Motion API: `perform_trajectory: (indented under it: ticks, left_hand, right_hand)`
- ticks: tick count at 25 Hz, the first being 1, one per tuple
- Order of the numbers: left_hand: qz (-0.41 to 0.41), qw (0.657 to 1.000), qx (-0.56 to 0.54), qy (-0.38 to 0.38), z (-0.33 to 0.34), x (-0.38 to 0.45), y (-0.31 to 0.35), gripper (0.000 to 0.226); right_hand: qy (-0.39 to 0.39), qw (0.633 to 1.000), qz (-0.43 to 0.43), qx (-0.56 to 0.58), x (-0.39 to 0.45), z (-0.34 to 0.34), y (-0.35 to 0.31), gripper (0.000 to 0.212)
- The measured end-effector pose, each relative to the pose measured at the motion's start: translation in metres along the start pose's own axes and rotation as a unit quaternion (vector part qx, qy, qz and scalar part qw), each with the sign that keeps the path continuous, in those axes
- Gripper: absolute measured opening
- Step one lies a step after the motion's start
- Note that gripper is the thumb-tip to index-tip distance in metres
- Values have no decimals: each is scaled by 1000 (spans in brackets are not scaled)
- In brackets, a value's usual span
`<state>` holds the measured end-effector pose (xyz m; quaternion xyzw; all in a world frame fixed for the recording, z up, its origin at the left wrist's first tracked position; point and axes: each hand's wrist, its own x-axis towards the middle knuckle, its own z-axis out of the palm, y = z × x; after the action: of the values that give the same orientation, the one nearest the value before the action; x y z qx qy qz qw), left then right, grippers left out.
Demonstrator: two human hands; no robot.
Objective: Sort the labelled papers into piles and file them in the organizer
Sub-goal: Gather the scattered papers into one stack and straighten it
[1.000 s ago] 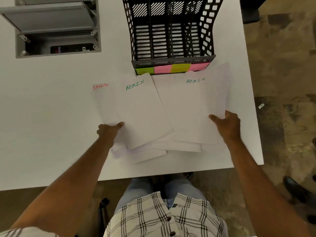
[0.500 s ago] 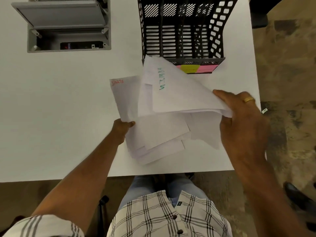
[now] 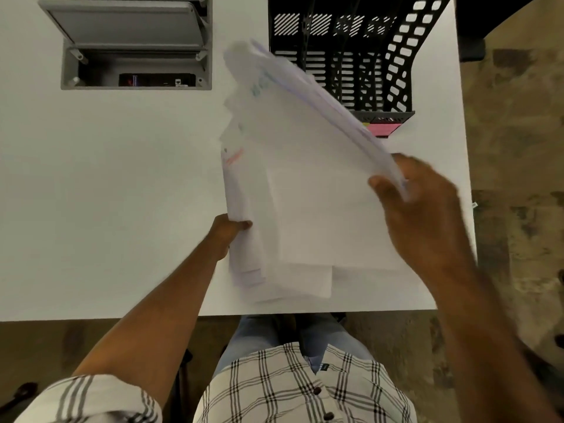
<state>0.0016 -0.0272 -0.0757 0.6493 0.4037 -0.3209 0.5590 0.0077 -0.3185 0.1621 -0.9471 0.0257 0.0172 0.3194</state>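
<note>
A bundle of white labelled papers [image 3: 305,184] is gathered together and lifted off the white table, tilted up toward the organizer. Blurred green and red lettering shows near its left edge. My left hand [image 3: 230,230] grips the bundle's lower left edge. My right hand [image 3: 418,196] holds the raised right edge, thumb on the underside. The black mesh organizer [image 3: 375,65] stands at the back of the table, partly hidden by the papers, with a pink label [image 3: 385,128] showing on its front lip.
A grey open cable box [image 3: 134,44] is sunk into the white table [image 3: 106,193] at the back left. The table's right edge runs close beside my right hand, with patterned floor [image 3: 518,148] beyond. My lap and checked shirt sit below the near edge.
The spread sheets have been swept into one bundle. My right hand has lifted its side higher and leftward, and my left hand has moved right along the left edge.
</note>
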Motion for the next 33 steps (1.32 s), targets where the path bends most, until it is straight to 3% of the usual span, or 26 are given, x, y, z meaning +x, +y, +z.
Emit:
perform_trajectory:
  ticks: [2, 5, 7, 11, 15, 16, 18, 20, 23, 25, 29, 33]
  left_hand:
    - [-11, 999, -3, 39, 2, 2, -2, 8]
    - [5, 996, -56, 73, 5, 5, -7, 21]
    - [10, 993, -60, 98, 10, 4, -7, 31]
    - [32, 995, -38, 87, 20, 3, -7, 51]
    - [77, 995, -30, 50, 24, 4, -9, 48]
    - [84, 995, -38, 39, 23, 5, -10, 48]
    - [91, 994, -55, 24, 20, 7, -11, 49]
    - [95, 993, -61, 21, 18, 11, -12, 48]
    - [92, 994, -60, 21, 19, 12, -12, 48]
    - [84, 994, -64, 15, 21, 12, -10, 49]
    - [52, 997, -52, 15, 21, 13, -5, 46]
    - [26, 998, -20, 57, 21, 14, -7, 41]
  right_hand:
    - [-63, 990, 103, 67, 15, 48, 44, 29]
    - [-128, 940, 253, 191, 16, 116, 112, 44]
    - [-136, 917, 307, 215, 8, 146, 141, 47]
    - [-141, 909, 339, 197, -3, 179, 163, 55]
    - [-221, 918, 301, 133, -6, 201, 150, 55]
    - [-201, 930, 285, 118, -7, 203, 148, 53]
    - [-66, 949, 296, 84, -5, 196, 151, 52]
    - [56, 920, 379, 80, -2, 183, 163, 61]
    - [51, 861, 456, 218, 6, 173, 177, 66]
    - [15, 825, 472, 312, 15, 171, 177, 50]
    - [-27, 862, 423, 278, 16, 171, 171, 40]
    - [70, 913, 371, 153, 12, 146, 156, 40]
